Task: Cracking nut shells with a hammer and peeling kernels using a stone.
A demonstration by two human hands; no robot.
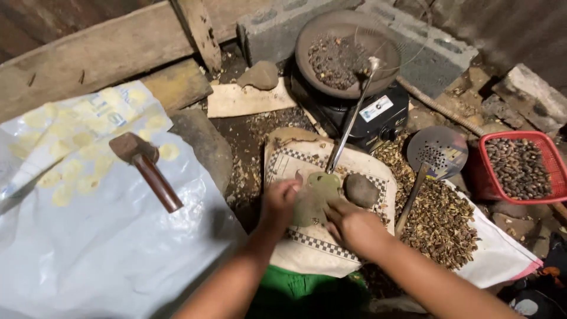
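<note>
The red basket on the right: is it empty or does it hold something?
Holding something. The red basket has a layer of small dark brown seeds covering its bottom, below the rim; it sits upright on the ground.

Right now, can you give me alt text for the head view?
Both bare hands, left hand and right hand, press a flat greenish stone slab on a checker-bordered cloth. Nearby lie a round grey stone, a wooden-handled hammer and a red plastic basket of seeds.

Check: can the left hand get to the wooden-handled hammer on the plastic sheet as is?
Probably yes. The hammer lies alone on the sheet, nothing between it and the left hand, though that hand now rests on the flat greenish piece.
</note>
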